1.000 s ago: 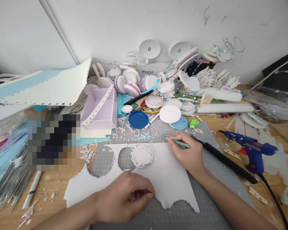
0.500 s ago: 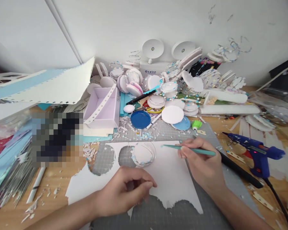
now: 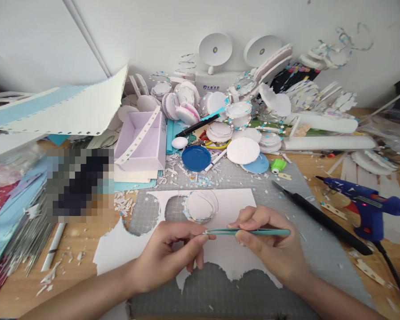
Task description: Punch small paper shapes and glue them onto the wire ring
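My right hand [image 3: 270, 249] is closed round a pair of teal tweezers [image 3: 253, 231], held level and pointing left. The tweezers' tips meet the fingertips of my left hand [image 3: 173, 253]. Thumb and index finger of that hand are pinched together; whatever lies between them is too small to make out. Beneath both hands is a white sheet [image 3: 233, 200] with round pieces cut from it. On the sheet, just beyond my left hand, sits a white disc [image 3: 201, 206] with a thin strand and small pale-blue bits round its rim.
A grey cutting mat [image 3: 286, 204] lies under the sheet. To the right are a long black-handled tool [image 3: 330, 226] and a blue glue gun [image 3: 366, 204] with its cord. A blue lid [image 3: 196, 158], a lilac box [image 3: 140, 133] and heaped white discs [image 3: 243, 150] stand behind.
My right hand has brought the tweezers left and down, so their tips now meet my left fingertips. The long black tool is more fully visible. The camera view has shifted slightly.
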### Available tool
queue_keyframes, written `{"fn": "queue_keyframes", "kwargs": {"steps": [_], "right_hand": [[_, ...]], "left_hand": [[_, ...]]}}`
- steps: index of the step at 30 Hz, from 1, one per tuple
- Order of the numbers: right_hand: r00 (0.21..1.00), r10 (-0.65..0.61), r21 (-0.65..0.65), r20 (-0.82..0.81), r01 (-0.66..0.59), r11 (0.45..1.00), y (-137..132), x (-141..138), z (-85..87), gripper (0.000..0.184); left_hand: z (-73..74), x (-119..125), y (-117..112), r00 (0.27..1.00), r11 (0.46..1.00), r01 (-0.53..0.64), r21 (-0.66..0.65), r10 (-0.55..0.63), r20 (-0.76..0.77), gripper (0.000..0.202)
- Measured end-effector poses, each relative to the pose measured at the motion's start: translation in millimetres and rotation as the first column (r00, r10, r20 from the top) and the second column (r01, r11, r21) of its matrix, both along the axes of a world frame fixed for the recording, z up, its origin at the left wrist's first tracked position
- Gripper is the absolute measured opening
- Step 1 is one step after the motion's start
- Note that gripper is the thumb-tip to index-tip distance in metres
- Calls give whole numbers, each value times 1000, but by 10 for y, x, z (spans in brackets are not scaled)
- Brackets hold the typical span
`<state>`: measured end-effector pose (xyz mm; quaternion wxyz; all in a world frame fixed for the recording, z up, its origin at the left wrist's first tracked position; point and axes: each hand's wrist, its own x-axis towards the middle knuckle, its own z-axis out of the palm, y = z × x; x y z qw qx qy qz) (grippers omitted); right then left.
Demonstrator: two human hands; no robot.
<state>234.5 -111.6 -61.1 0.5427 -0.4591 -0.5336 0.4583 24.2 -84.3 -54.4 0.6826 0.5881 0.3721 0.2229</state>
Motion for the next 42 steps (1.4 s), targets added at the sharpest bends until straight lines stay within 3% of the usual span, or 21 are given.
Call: {"fn": "queue_keyframes", "kwargs": {"steps": [6, 12, 19, 21, 24, 26, 27, 29, 31, 33, 36, 38, 40, 42], "right_hand": [[999, -31, -40, 8, 32, 999, -1, 39, -30, 9], [1000, 18, -30, 13, -18, 999, 1, 28, 26, 9], [998, 46, -87, -37, -49, 995, -6, 73, -61, 11], [999, 18, -39, -30, -19, 999, 7, 78, -66, 13], [994, -49, 135, 101, 36, 990, 13, 47, -4, 17], [964, -41, 325, 263, -49, 944, 1, 1, 74, 25], [932, -36, 430, 361, -132, 893, -8, -28, 116, 28], [835, -63, 588, 546, -329, 739, -26, -90, 191, 28], [738, -133, 639, 662, -463, 614, -45, -152, 239, 22], [701, -182, 649, 690, -487, 585, -70, -204, 257, 17], [684, -169, 618, 710, -490, 614, -140, -222, 264, 19], [637, -179, 569, 750, -483, 665, -215, -143, 277, 24], [571, -301, 540, 764, -310, 782, -308, 50, 284, 24], [470, -479, 519, 741, 52, 853, -410, 366, 252, 16]], "left_hand": [[10, -6, 3, 1000, 1000, 27, -5, -27, -2, 37], [-12, -13, 5, 998, 998, 58, -7, -58, 4, 37], [-36, -40, -1, 998, 998, 62, -16, -62, -27, 34], [-30, -33, 6, 998, 999, 47, -18, -48, -29, 35], [-23, -21, 12, 998, 997, 69, -46, -68, 9, 41], [-22, -16, 7, 991, 990, 122, -76, -117, 64, 47], [-20, -15, 0, 986, 985, 147, -87, -139, 90, 49], [-14, -14, -18, 980, 981, 166, -99, -154, 125, 51], [-6, -10, -37, 983, 983, 150, -105, -137, 122, 54], [-4, -7, -53, 987, 983, 126, -130, -112, 112, 55], [-28, -12, -59, 988, 980, 70, -189, -42, 147, 52], [-59, -26, -53, 983, 978, 6, -210, 32, 181, 51], [-91, -45, -44, 975, 977, -50, -209, 93, 203, 50], [-114, -63, -41, 970, 975, -69, -210, 115, 215, 47]]}}
